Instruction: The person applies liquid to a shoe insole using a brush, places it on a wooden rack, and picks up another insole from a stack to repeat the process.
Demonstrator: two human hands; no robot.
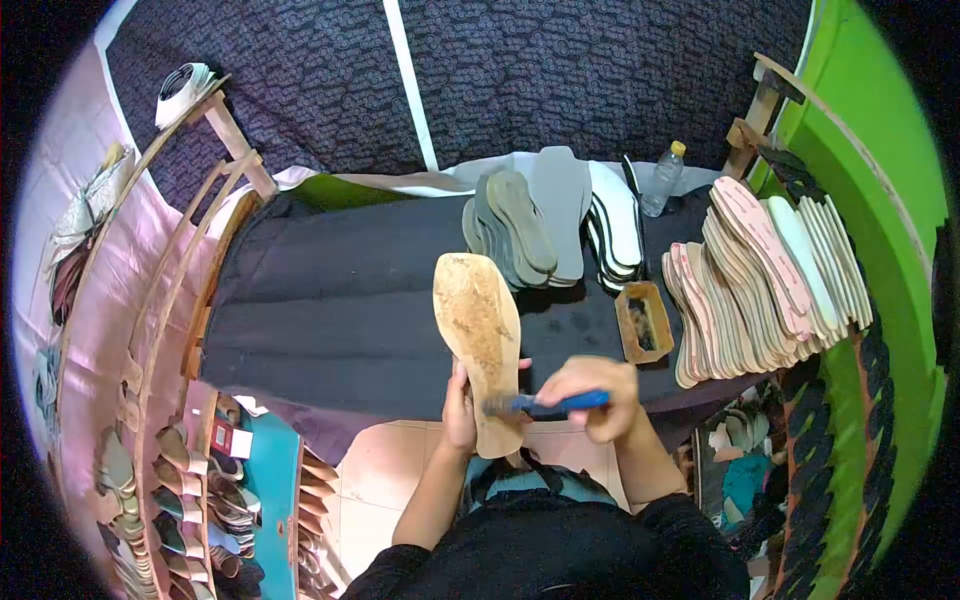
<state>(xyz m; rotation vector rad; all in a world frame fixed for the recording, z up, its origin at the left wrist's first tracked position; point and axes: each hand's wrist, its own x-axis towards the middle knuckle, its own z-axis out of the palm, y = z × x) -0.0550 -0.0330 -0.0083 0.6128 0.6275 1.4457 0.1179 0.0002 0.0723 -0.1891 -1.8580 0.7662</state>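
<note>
A tan shoe insole [484, 330] with brown, patchy stains on its upper part is held upright over the table's near edge. My left hand [459, 412] grips its lower part from the side, and some fingers are hidden behind it. In my right hand [598, 390] is a brush [585, 400] with a blue handle, fingers wrapped round it. The brush's bristle end lies against the narrow lower part of the insole. A small yellowish tub [627, 335] with dark residue inside stands on the table to the right, beyond my right hand.
On the dark-covered table [320, 300], stacks of grey insoles [558, 215] and white ones [613, 210] stand at the back. Piled tan and pink insoles [745, 290] fill the right side. A plastic bottle [662, 182] stands behind. Shelves of shoe parts [180, 480] are at the lower left.
</note>
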